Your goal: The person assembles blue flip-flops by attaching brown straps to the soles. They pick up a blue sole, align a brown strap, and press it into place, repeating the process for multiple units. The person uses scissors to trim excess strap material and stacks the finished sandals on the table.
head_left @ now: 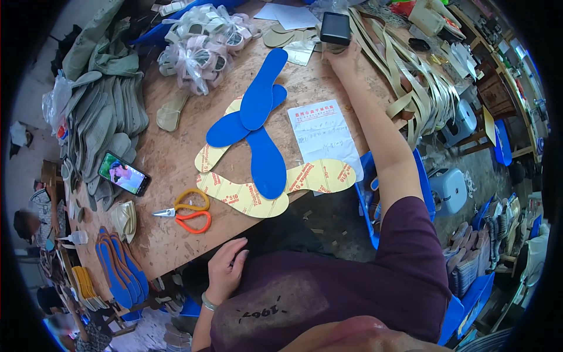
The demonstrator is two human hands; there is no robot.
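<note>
At the far side of the table my right hand (341, 54) grips a small black box-shaped device (335, 28); some of its fingers are hidden. My left hand (226, 268) rests by the near table edge in front of my body, thumb apart from the loosely bent fingers, with nothing visible in it. Between my hands lie several blue insoles (268, 164), overlapping one another. Under and beside them are cream insole pieces (243, 195) with red print. Scissors (186, 212) with one yellow and one orange handle lie near my left hand. A written paper sheet (324, 132) lies right of the insoles.
Stacked grey insoles (108, 111) crowd the table's left, beside a phone (124, 173) with a lit screen. Bagged white straps (202, 50) sit at the back. Long beige strips (404, 76) hang over the right edge, above a blue crate (366, 193). Other people are at left.
</note>
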